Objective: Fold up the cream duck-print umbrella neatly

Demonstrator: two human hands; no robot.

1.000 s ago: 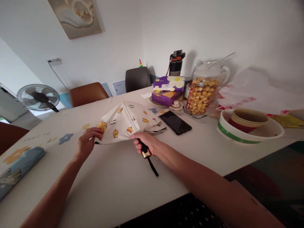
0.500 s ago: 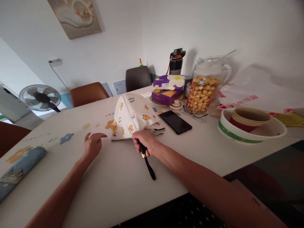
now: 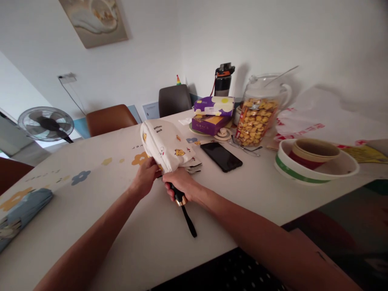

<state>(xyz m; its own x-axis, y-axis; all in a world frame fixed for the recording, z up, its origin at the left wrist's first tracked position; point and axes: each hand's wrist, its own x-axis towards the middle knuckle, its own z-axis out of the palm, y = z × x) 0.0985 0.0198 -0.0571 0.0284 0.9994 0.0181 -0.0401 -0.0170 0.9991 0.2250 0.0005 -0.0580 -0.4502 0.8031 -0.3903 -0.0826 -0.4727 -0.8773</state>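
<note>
A white folding umbrella (image 3: 165, 145) printed with yellow ducks lies collapsed on the white table (image 3: 127, 226), its canopy bunched and pointing away from me. My right hand (image 3: 178, 184) is closed around its black handle, whose gold ring and black wrist strap (image 3: 188, 218) stick out toward me. My left hand (image 3: 146, 178) is closed on the canopy's lower edge, right beside the right hand.
A black phone (image 3: 221, 156) lies just right of the umbrella. Behind it stand purple boxes (image 3: 212, 115), a dark bottle (image 3: 223, 80) and a snack jar (image 3: 257, 117). Stacked paper bowls (image 3: 315, 159) sit at right, a blue folded umbrella (image 3: 21, 212) at far left. Chairs and a fan (image 3: 45, 123) stand beyond.
The spread canopy has been gathered into a narrow bundle. My left hand let go of the fabric edge, lay open on the table, then moved right and closed on the canopy near the handle.
</note>
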